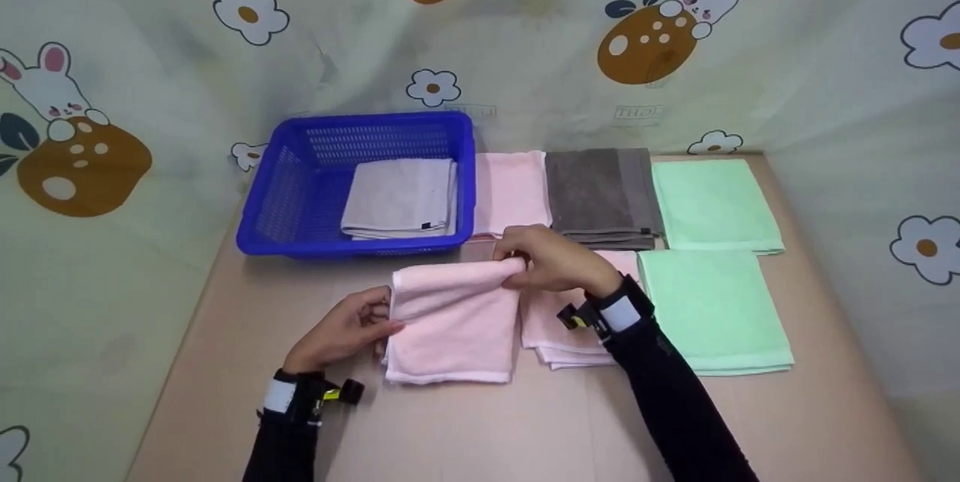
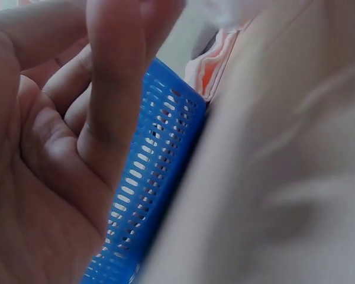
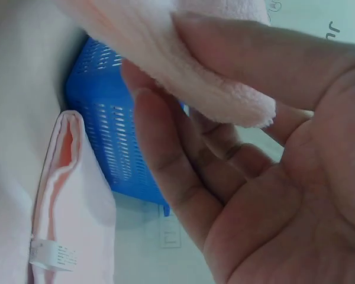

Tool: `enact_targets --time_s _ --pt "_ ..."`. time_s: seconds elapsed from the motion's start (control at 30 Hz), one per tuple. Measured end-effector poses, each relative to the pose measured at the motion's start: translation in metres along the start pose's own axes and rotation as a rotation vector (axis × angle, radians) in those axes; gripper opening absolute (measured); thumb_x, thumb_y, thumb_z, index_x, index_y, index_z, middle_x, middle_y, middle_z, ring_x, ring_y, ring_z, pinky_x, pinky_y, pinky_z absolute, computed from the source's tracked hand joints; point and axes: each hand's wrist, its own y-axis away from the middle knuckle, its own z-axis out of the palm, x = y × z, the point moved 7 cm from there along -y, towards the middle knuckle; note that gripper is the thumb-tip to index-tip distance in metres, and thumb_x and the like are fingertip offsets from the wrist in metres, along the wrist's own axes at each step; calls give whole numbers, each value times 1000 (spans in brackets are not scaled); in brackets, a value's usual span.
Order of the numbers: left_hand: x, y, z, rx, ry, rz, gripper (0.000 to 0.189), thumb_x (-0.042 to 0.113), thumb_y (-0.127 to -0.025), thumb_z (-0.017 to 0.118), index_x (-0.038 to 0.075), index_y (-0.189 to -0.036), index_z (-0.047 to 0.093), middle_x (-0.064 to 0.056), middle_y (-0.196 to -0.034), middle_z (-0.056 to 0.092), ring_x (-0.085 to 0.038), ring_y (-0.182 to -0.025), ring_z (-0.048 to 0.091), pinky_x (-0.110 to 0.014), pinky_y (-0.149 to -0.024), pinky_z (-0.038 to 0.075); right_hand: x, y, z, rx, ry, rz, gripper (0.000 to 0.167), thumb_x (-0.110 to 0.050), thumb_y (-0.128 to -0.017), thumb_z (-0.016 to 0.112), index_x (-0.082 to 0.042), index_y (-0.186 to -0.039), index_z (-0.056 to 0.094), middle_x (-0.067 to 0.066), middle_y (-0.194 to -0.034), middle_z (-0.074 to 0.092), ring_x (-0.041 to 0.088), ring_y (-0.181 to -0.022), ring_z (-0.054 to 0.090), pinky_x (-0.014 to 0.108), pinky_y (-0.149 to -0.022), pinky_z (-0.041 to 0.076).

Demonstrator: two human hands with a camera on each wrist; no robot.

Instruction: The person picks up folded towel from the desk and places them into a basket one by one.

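A folded pink towel [image 1: 454, 332] with white edging is held up slightly between both hands, in front of the blue basket. My left hand [image 1: 341, 328] pinches its left edge, thumb on the near face. At the top right corner my right hand [image 1: 555, 260] pinches the towel between thumb and fingers. The right wrist view shows the fluffy pink edge [image 3: 225, 94] between that thumb and fingers. In the left wrist view the left fingers [image 2: 115, 77] fill the left side, and their tips are cut off by the top of the frame.
A blue basket [image 1: 259, 245] at the back left holds folded light grey towels [image 1: 401, 197]. To its right lie a pink towel [image 1: 514, 189], dark grey towels [image 1: 600, 193] and green towels [image 1: 716, 204]. Nearer are more pink towels [image 1: 559, 324] and green towels [image 1: 712, 309] on the table [image 1: 480, 437].
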Motion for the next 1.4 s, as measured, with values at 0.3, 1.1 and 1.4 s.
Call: enact_targets --time_s 0.3,1.1,1.4 --pt "11 5 -10 52 14 79 27 8 -106 57 -8 -128 53 -10 -102 70 -9 -69 62 -26 -58 54 -4 -5 -3 32 -57 15 11 -9 -87 77 -9 -96 70 -4 -82 59 11 -77 52 30 -70 45" --pt "105 -22 -83 714 -185 293 16 0 -106 47 -1 -119 37 -9 -89 54 -12 -73 52 -21 -64 43 -17 -78 -76 563 -310 5 33 -3 -97 65 1 -125 48 15 -110 67 16 -76 64 26 -60 53" --pt "101 -45 -102 707 -310 125 32 9 -106 53 2 -136 58 -12 -125 58 -18 -99 45 -22 -74 38 16 -119 -71 645 -190 132 24 -10 -102 64 -5 -125 59 13 -123 66 18 -88 65 26 -77 54"
